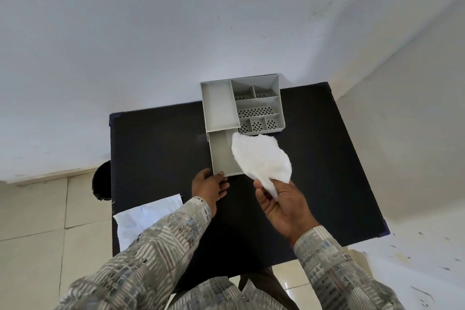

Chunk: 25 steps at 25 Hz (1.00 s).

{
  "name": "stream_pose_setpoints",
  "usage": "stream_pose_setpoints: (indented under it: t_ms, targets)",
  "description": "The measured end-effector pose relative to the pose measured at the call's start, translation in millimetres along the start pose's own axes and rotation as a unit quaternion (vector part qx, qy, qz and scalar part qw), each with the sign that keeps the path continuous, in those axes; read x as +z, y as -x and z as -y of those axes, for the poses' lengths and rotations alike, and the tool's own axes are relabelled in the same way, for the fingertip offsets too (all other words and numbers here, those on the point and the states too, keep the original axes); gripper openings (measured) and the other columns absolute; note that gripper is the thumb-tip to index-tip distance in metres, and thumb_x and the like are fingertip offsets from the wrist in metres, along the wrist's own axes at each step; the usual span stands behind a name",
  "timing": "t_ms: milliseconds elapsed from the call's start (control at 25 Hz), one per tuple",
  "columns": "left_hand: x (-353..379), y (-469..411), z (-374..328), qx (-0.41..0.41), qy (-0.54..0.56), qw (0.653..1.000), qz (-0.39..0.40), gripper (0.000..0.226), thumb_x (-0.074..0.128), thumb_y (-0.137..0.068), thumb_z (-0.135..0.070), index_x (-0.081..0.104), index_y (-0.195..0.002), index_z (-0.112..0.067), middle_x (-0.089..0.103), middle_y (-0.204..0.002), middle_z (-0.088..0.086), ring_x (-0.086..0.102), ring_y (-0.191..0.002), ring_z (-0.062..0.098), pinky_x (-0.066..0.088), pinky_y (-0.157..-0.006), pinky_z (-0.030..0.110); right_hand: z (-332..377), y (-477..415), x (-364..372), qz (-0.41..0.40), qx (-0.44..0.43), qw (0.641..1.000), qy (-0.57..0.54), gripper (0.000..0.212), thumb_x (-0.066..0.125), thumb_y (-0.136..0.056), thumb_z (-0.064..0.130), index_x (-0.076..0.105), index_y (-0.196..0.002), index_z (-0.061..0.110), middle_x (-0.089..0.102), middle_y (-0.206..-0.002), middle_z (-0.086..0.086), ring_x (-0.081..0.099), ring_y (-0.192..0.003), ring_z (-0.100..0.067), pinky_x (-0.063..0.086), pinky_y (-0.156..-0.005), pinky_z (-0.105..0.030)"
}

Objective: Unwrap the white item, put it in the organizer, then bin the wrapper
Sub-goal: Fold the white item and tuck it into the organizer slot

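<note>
Right hand (281, 205) pinches a crumpled white translucent wrapper (261, 158) just beyond its fingers, apart from left hand (210, 187), which grips the near end of the grey plastic compartmented organizer's (219, 108) pulled-out drawer (222, 156).

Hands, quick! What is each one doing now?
Left hand: grips the front of the organizer drawer.
Right hand: pinches the crumpled white wrapper.

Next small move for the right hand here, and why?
Probably lower the crumpled white item from the right hand into the open drawer of the grey plastic organizer: the item is held over the drawer, the drawer's visible part is bare, and the left hand holds its front edge.
</note>
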<state>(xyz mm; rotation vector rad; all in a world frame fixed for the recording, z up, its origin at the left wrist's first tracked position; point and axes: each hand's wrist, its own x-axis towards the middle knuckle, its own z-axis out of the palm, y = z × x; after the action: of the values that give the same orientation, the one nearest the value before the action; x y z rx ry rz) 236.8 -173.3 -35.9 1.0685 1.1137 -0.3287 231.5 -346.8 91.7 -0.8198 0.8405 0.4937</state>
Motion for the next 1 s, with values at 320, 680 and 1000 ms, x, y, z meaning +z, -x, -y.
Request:
stream_pose_setpoints:
  t_ms: [320, 680, 1000]
  targets:
    - [3.2, 7.8, 1.0, -0.016, 0.01, 1.0, -0.002, 0.043, 0.068, -0.101, -0.018, 0.059, -0.143, -0.014, 0.078, -0.104, 0.008, 0.074, -0.081, 0.022, 0.062, -0.079, 0.041, 5.5, -9.3, 3.1, 0.014, 0.007, 0.998, 0.055, 0.033, 0.05, -0.108, 0.006, 0.058, -0.139, 0.012, 0.081, -0.091, -0.016, 0.078, -0.066, -0.02, 0.063, -0.052, -0.027]
    - [-3.5, 64.7, -37.2, 0.13, -0.1, 0.986, -0.016, 0.035, 0.071, -0.095, -0.046, 0.074, -0.109, -0.013, 0.077, -0.096, 0.012, 0.073, -0.071, 0.021, 0.067, -0.063, 0.04, -8.6, -35.2, 22.0, 0.04, 0.025, 0.969, 0.244, 0.032, 0.054, -0.106, 0.016, 0.058, -0.136, 0.025, 0.075, -0.106, -0.015, 0.074, -0.068, -0.02, 0.066, -0.064, -0.038]
    - [-0.6, 42.4, -54.9, 0.285, -0.481, 0.826, -0.074, 0.02, 0.073, -0.086, -0.022, 0.075, -0.106, -0.015, 0.077, -0.097, 0.004, 0.071, -0.09, 0.026, 0.054, -0.084, 0.032, -6.8, -84.8, 27.9, 0.03, -0.234, 0.629, 0.741, 0.045, 0.053, -0.1, 0.029, 0.056, -0.145, 0.025, 0.071, -0.13, -0.009, 0.069, -0.116, -0.033, 0.057, -0.098, -0.044]
